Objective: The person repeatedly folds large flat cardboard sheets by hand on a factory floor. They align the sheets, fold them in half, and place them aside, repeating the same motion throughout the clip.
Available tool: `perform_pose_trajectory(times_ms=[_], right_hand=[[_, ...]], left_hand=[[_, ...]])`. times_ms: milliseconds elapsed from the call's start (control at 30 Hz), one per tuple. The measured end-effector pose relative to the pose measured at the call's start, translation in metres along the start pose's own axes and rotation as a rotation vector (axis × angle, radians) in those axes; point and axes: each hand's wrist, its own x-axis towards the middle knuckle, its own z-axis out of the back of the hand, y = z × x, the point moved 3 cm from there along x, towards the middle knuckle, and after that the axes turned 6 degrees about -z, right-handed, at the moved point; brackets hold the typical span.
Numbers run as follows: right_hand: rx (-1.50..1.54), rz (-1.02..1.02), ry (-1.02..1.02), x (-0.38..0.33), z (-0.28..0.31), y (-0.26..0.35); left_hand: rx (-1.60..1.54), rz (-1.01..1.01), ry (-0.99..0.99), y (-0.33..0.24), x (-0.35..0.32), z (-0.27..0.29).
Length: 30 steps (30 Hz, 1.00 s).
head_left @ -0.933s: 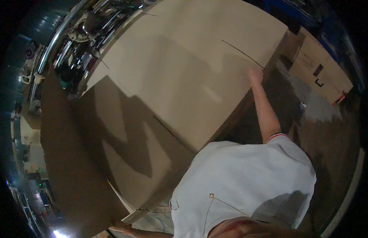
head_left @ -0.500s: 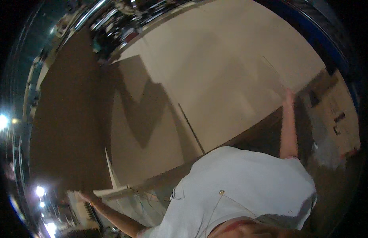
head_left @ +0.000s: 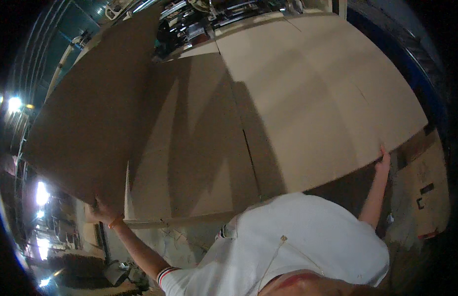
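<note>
A large brown cardboard sheet [head_left: 327,93] spreads out in front of me, with a narrow dark slot [head_left: 249,158] running in from its near edge. On the left, a cardboard panel [head_left: 91,108] stands raised and throws shadow over the middle. My left hand [head_left: 104,212] is closed on this panel's lower edge, its fingers partly behind the board. At the near right edge of the sheet, my right hand [head_left: 383,160] grips the board, thumb on top and the other fingers mostly hidden underneath.
Metal machinery [head_left: 189,29] lies past the far edge. A blue structure [head_left: 411,69] runs along the right. Below it stands a cardboard box [head_left: 426,192] with dark printed marks. Clutter [head_left: 115,271] and bright lamps are at the lower left.
The sheet has swung round in view, its right end now nearer and its far edge more visible. My right hand appears lower and farther right; my left hand appears higher. Both keep their grip.
</note>
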Motion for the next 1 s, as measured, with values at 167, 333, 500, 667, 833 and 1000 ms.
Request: perform_pose_trajectory(times_ms=[167, 333, 500, 667, 833, 1000], right_hand=[[0.089, 0.018, -0.017, -0.037, 0.041, -0.063], [0.009, 0.023, -0.057, -0.055, 0.022, -0.083], [-0.11, 0.091, -0.101, -0.045, 0.013, -0.009], [-0.12, 0.211, -0.014, -0.084, -0.019, 0.016], [-0.041, 0.291, 0.024, -0.111, 0.011, 0.013], [0.011, 0.189, 0.189, -0.1, 0.029, -0.017]], left_hand=[[0.518, -0.104, 0.094, -0.029, -0.011, 0.001], [0.402, 0.105, 0.095, 0.005, -0.037, 0.003], [0.255, 0.188, 0.071, -0.007, -0.043, -0.023], [0.407, -0.134, -0.069, -0.056, -0.04, -0.045], [0.396, -0.301, -0.059, -0.098, -0.029, -0.004], [0.285, -0.261, -0.162, -0.089, -0.025, 0.007]])
